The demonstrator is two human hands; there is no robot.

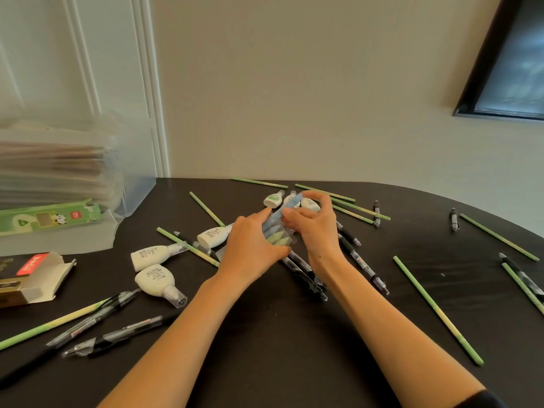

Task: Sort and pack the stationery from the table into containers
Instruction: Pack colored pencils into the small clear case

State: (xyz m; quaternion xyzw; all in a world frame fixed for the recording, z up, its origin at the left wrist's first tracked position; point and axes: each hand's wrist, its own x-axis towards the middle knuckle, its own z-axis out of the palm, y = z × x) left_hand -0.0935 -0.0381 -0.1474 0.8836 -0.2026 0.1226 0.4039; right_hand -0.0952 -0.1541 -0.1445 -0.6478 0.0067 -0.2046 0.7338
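From the head view, both hands meet over the middle of the dark tabletop point(294, 334). The left hand point(250, 245) cups a small clear case point(279, 235) with pale green and blue pieces packed inside; its grip is closed around the case's near side. The right hand point(312, 225) pinches a blue marker point(287, 206) between thumb and fingers, the marker slanting down into the case's open end — so it looks partly inserted, not yet seated.

The risks, as I judge them:

- The case is light and held only from one side; a push along the marker could slide it out of the left grip or tip the pieces out.
- The marker enters at a slant, so it may jam against those already packed.
- The hands work right above a cluster of black pens point(306, 275) — a dropped case would scatter into them and undo the sorting.
- The glue bottles point(159, 282) and green sticks point(435, 307) lie loose all around; a sweeping forearm could roll sticks off the curved tabletop edge at right.

At left, an open carton point(35, 278) and a clear bin point(59, 231) with a green box point(50, 217) wait, well apart from the hands.
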